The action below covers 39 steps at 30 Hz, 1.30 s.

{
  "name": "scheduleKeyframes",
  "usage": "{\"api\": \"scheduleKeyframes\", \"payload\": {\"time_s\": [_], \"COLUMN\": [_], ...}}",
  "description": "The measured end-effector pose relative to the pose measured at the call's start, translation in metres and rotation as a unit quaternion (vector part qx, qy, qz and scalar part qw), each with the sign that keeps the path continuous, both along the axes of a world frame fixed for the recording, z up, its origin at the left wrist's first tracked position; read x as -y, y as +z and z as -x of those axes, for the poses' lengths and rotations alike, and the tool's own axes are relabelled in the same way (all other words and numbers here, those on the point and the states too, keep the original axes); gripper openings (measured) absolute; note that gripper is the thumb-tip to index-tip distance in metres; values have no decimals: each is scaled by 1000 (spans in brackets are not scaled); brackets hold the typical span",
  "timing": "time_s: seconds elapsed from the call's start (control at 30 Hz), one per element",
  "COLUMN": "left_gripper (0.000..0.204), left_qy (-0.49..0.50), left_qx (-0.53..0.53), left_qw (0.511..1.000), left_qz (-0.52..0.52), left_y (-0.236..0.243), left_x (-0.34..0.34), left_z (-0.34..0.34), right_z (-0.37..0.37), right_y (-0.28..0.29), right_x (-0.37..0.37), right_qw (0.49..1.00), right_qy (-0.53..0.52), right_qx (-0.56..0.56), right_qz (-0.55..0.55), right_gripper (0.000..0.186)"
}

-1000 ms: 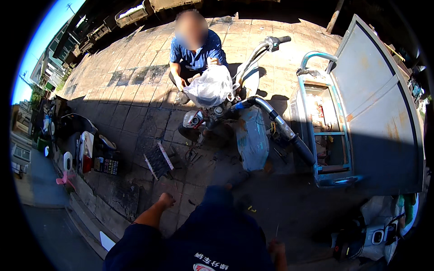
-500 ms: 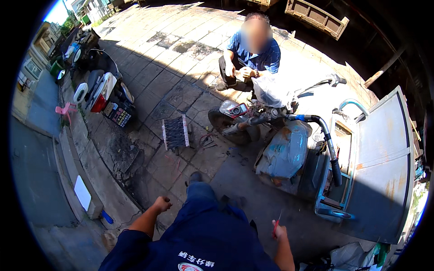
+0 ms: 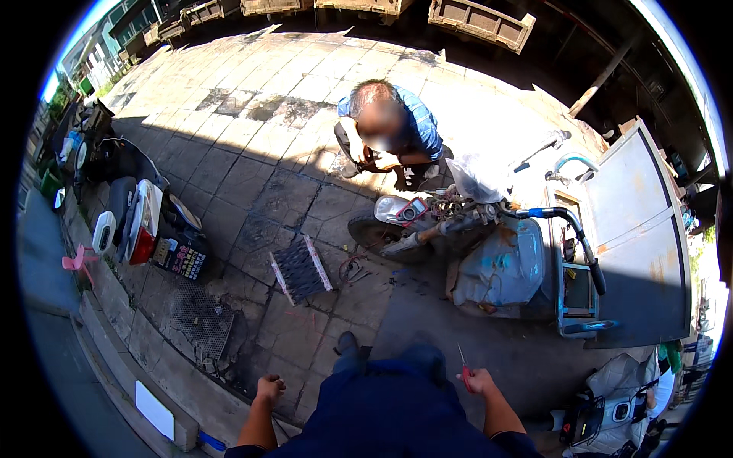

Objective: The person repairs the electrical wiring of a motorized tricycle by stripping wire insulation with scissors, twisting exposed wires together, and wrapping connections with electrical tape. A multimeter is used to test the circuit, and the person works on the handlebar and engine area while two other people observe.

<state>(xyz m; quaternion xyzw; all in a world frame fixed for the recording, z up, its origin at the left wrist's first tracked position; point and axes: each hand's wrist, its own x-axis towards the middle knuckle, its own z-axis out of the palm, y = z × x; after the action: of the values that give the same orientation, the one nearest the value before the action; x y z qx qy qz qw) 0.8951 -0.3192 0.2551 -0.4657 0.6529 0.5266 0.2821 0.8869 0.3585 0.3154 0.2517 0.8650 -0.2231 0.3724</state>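
Note:
My right hand (image 3: 480,381) is closed around a red-handled tool (image 3: 465,374) with a thin metal shaft pointing up; its exact kind is too small to tell. My left hand (image 3: 270,388) hangs low over the paving with its fingers curled; whatever may be inside is hidden. Neither hand touches the worn three-wheeler (image 3: 496,263) ahead to the right, with its dented blue-grey body. A red-framed meter (image 3: 413,209) rests above its front wheel. Left of that wheel, a woven dark-strapped folding stool (image 3: 300,269) stands on the ground, with wires (image 3: 352,269) lying beside it.
A person (image 3: 393,126) crouches beyond the front wheel, hands together. A parked scooter (image 3: 145,221) stands at the left, near a metal grate (image 3: 201,320) and a pink chair (image 3: 79,262). A white board (image 3: 154,411) leans at the lower left. Bags and equipment (image 3: 618,408) lie at the lower right.
My view has shifted, and my legs are now nearer the three-wheeler. The crouching person's head has bent lower. The red-handled tool stays in my right hand.

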Motion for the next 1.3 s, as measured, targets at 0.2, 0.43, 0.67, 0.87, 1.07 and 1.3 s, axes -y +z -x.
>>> {"api": "scheduleKeyframes", "payload": {"time_s": [0.2,0.43,0.67,0.87,1.07,1.3], "left_gripper": [34,32,34,36,37,39], "left_qy": [18,-28,-33,-90,-136,-676], "left_qx": [2,19,102,125,110,95], "left_qw": [1000,999,993,987,985,722], "left_qz": [-2,-33,-57,-49,-11,113], "left_y": [-18,-38,-23,-4,79,184], "left_x": [66,46,40,15,53,118], "left_z": [34,88,153,228,309,440], "right_z": [50,72,103,197,181,102], "right_y": [61,25,-31,-35,-96,-100], "right_x": [25,46,44,-7,16,119], "right_qw": [847,978,969,974,914,829], "right_qy": [-347,-195,-125,-102,-300,-388], "right_qx": [-380,-66,206,154,136,298], "right_qz": [133,43,61,127,236,272], "right_gripper": [32,34,49,29,21,46]}}
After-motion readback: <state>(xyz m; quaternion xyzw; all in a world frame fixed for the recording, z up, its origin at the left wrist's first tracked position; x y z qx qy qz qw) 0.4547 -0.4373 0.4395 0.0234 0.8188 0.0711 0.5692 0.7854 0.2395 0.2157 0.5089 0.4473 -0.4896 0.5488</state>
